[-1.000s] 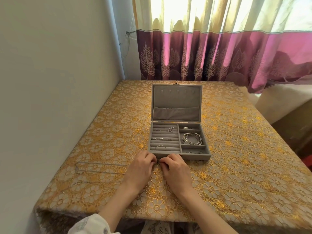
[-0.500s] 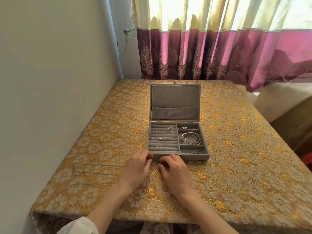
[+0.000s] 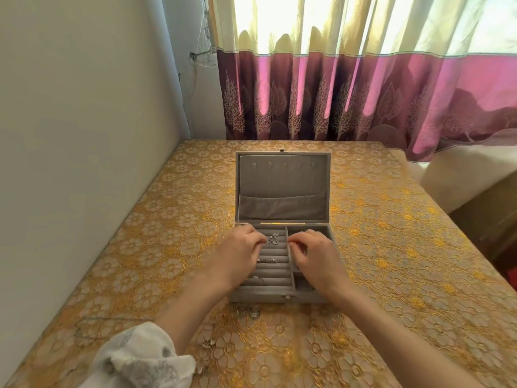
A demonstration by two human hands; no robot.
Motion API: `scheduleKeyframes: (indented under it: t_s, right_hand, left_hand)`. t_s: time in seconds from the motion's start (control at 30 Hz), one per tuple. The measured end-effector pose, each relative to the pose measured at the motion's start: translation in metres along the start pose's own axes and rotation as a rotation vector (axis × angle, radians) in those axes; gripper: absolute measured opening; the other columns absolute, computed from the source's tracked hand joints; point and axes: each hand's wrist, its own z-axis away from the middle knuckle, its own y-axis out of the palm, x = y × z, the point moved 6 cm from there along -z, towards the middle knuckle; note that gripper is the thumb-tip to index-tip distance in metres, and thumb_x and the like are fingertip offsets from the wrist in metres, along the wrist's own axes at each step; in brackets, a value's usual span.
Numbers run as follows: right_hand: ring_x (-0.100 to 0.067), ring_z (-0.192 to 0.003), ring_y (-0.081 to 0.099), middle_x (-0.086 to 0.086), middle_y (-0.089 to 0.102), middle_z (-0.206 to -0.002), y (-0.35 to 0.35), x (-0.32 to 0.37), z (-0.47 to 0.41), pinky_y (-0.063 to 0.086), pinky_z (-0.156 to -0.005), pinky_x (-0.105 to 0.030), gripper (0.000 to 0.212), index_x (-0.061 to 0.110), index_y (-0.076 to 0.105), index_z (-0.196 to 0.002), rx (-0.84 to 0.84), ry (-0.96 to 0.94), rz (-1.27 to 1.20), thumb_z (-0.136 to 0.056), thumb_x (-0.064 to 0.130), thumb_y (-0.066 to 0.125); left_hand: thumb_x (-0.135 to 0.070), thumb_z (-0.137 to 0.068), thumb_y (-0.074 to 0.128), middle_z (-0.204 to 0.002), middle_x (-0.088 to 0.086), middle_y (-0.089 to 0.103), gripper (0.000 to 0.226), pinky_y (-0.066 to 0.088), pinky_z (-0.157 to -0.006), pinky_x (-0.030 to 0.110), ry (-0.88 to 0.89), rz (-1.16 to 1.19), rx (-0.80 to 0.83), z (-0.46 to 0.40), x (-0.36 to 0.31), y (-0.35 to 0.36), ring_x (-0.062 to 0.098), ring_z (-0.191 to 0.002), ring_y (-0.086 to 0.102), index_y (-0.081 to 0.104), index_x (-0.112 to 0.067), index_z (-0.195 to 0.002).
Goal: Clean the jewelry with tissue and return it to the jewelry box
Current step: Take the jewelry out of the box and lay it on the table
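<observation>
Hands hover over the open jewelry box [image 3: 282,189], left hand [image 3: 237,254] and right hand [image 3: 316,256] both pinched at the fingertips, likely to seat small pieces in the ring rolls. Whether either grips anything I cannot tell. A silver earring cluster [image 3: 273,238] lies between them; loose pieces [image 3: 247,311] wait on the tablecloth [image 3: 405,275] just before the box.

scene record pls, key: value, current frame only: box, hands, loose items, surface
box: grey velvet jewelry box, lid open and upright
left_hand: left hand over ring-roll section, fingertips by small silver pieces
right_hand: right hand over right compartments, fingers pinched; contents not discernible
loose_items: small silver pieces on cloth before box front
surface: gold floral lace tablecloth
tissue: none visible
</observation>
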Motion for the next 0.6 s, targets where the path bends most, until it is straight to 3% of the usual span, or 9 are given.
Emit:
scheduleKeyframes:
  t_s: [0.13, 0.33, 0.6]
  right_hand:
    - [-0.013, -0.102, 0.048, 0.001, 0.061, -0.107, 0.011, -0.008, -0.030, 0.039, -0.087, -0.023, 0.025, 0.017, 0.065, -0.113, 0.071, -0.017, 0.062, -0.093, 0.020, 0.049]
    - [-0.017, -0.097, 0.046, -0.003, 0.058, -0.098, 0.026, -0.016, -0.049, 0.040, -0.086, -0.028, 0.024, 0.020, 0.068, -0.110, 0.121, -0.018, 0.108, -0.092, 0.023, 0.051]
    - [-0.015, -0.095, 0.046, 0.000, 0.058, -0.098, 0.029, -0.009, -0.044, 0.041, -0.084, -0.031, 0.024, 0.022, 0.067, -0.110, 0.087, -0.065, 0.121, -0.091, 0.023, 0.053]
  left_hand:
    - [-0.016, -0.095, 0.048, -0.111, 0.000, 0.059, 0.024, 0.038, -0.090, 0.017, -0.031, 0.013, 0.020, -0.024, 0.009, 0.022, 0.013, -0.105, 0.052, 0.064, -0.015, -0.113]
    - [-0.018, -0.093, 0.050, -0.105, 0.005, 0.060, 0.023, 0.041, -0.091, 0.034, -0.055, -0.025, 0.024, -0.047, 0.016, 0.040, 0.019, -0.104, 0.049, 0.066, -0.012, -0.108]
    - [-0.018, -0.093, 0.052, -0.105, 0.005, 0.058, 0.028, 0.042, -0.091, 0.032, 0.019, -0.075, 0.047, -0.044, 0.014, 0.044, 0.019, -0.103, 0.047, 0.065, -0.016, -0.117]
